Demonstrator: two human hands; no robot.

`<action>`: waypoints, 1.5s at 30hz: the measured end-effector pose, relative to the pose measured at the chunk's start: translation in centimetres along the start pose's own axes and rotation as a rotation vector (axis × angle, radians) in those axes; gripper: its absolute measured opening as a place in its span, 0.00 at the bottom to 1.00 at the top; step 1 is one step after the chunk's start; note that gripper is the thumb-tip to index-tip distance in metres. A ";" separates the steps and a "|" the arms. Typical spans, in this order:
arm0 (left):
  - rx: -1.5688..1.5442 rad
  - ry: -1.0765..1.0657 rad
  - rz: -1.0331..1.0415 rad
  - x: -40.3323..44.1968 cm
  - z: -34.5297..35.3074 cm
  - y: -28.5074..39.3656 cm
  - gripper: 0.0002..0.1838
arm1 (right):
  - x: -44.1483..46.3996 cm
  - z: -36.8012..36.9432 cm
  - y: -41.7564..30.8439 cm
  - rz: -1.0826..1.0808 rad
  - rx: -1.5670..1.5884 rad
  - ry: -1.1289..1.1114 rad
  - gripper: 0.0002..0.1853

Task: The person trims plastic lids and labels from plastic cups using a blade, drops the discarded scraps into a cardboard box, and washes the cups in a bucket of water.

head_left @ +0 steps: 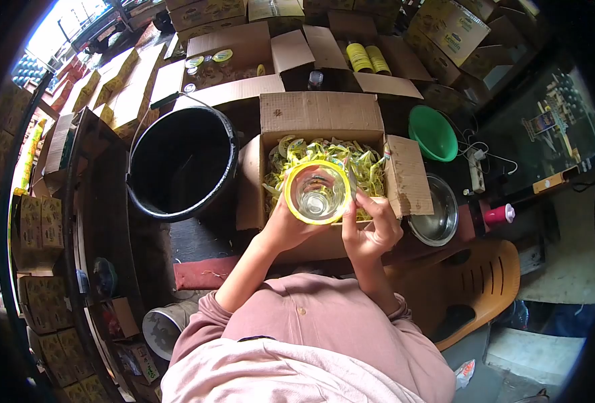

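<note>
A clear jar (316,196) with a yellow band around its rim is held over an open cardboard box (321,113), its mouth facing me. My left hand (288,221) is wrapped round the jar's left and lower side. At the jar's right edge, my right hand (372,225) pinches a thin strip that looks partly clear, close to the rim. Yellow-green printed strips or labels (368,161) fill the box in a loose heap behind the jar.
A black bucket (183,161) stands left of the box. To the right are a green bowl (433,133), a metal bowl (438,211) and a power strip (476,171). Behind, open cartons hold jars (223,56) and yellow cylinders (360,58). An orange chair (488,285) stands lower right.
</note>
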State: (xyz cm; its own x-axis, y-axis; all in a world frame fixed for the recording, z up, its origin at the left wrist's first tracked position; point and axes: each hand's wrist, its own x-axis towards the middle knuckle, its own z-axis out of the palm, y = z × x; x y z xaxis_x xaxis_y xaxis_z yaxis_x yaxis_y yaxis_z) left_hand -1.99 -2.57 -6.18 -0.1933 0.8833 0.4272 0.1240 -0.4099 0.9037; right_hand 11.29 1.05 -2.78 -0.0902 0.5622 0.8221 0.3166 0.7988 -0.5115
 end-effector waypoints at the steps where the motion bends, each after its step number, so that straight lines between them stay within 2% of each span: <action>1: 0.070 -0.018 0.033 0.0 -0.1 0.1 0.43 | 0.1 0.0 0.1 0.003 0.003 -0.001 0.11; 3: 0.210 -0.055 0.094 -0.1 -0.3 0.2 0.43 | 0.3 -0.2 0.4 0.014 0.008 -0.005 0.13; 12: 0.176 -0.147 0.060 -0.1 -1.0 0.3 0.43 | 0.4 -0.7 1.0 0.039 0.084 -0.061 0.12; 15: 0.220 -0.224 0.106 0.2 -1.2 0.8 0.43 | 0.7 -0.7 1.0 0.050 0.090 -0.073 0.12; 18: 0.050 -0.256 0.013 0.3 -1.5 0.9 0.43 | 0.7 -0.9 1.2 0.099 0.175 -0.111 0.12; 22: 0.058 -0.242 0.023 0.4 -1.9 0.4 0.43 | 0.6 -1.1 1.3 0.112 0.183 -0.131 0.11; 28: -0.056 -0.348 -0.017 0.9 -2.3 0.9 0.40 | 0.9 -1.3 0.9 0.099 0.159 -0.153 0.11; 40: -0.104 -0.305 0.008 1.0 -2.5 0.6 0.40 | 1.1 -0.5 0.9 0.047 0.119 -0.135 0.15; 43: -0.083 -0.377 0.018 0.9 -2.7 -0.2 0.53 | 1.2 -0.3 0.7 0.059 0.118 -0.126 0.15; 45: -0.060 -0.200 -0.034 0.8 -1.6 0.3 0.51 | 1.1 -0.2 0.8 0.069 0.103 -0.115 0.15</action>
State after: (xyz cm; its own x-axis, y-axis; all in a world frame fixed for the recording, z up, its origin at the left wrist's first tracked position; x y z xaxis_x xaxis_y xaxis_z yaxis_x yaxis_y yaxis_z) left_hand -3.68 -2.38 -5.56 0.0015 0.9219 0.3874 0.0609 -0.3868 0.9202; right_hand 11.69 2.31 -2.23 -0.1809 0.6327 0.7530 0.2280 0.7717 -0.5937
